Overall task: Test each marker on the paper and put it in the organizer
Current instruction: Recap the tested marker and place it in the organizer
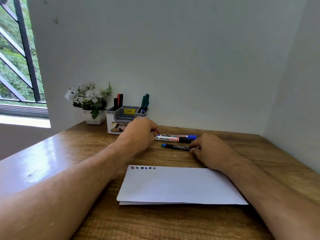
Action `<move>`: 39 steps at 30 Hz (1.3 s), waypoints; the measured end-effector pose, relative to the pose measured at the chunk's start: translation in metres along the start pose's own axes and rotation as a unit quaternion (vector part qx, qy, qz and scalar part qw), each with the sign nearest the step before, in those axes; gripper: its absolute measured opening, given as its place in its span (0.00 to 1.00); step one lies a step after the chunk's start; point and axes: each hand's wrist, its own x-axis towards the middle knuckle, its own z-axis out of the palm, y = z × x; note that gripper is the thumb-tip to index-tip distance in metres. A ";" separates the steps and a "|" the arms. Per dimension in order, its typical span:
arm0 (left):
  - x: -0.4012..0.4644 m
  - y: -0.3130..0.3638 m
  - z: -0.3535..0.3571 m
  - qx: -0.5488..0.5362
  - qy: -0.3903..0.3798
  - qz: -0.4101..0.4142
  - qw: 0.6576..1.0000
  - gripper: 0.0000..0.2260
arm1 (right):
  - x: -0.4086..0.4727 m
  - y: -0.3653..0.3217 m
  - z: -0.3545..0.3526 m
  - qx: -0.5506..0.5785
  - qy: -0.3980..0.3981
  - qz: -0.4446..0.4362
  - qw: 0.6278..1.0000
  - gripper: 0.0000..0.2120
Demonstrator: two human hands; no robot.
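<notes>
1. Both bare hands are out over the wooden table [52, 158], working near its far edge.
2. Three markers lie side by side there, all pointing along the far edge: farthest back a white-barrelled one with a blue cap [178, 136], touching it a whiteboard marker with a black cap [173, 139], and nearest us a slim black marker with a blue-green end [175, 147], lying just apart from the pair.
3. The right hand [210, 150] is down on the table, fingertips pinched on the right end of that slim black marker, so its grip is closed on it.
4. The left hand [141, 132] is curled, knuckles up, its fingertips at the left ends of the two white markers; whether it actually grips one, I cannot tell.
5. The organizer [125, 121], white with a grey insert and a yellow price sticker, stands at the far edge just behind the left hand. Its left slot holds black and red markers, its right slot green and blue ones.
6. The folded white paper [178, 186] lies nearer us, with a row of small coloured test marks along its far left corner.
7. A pot of white flowers [90, 103] sits left of the organizer.
</notes>
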 end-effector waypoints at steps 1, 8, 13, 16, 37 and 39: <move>0.000 0.000 0.000 0.001 0.000 0.003 1.000 0.10 | 0.000 0.000 -0.001 0.001 0.006 0.005 1.000 0.11; 0.003 -0.005 0.002 -0.092 0.047 -0.010 0.995 0.09 | 0.001 -0.002 0.001 0.074 0.134 0.006 0.988 0.05; 0.007 -0.002 0.000 -0.278 0.068 -0.044 0.957 0.07 | -0.006 -0.021 -0.015 0.274 0.167 -0.046 0.946 0.08; 0.005 0.006 -0.005 -0.456 0.026 -0.064 0.887 0.08 | -0.016 -0.038 -0.023 0.410 0.128 -0.067 0.901 0.10; -0.001 0.020 -0.008 -0.667 -0.063 0.001 0.742 0.10 | -0.020 -0.052 -0.018 0.536 -0.003 0.013 0.844 0.13; -0.001 0.021 -0.009 -0.671 -0.062 0.008 0.739 0.10 | -0.020 -0.054 -0.020 0.559 -0.016 0.024 0.828 0.16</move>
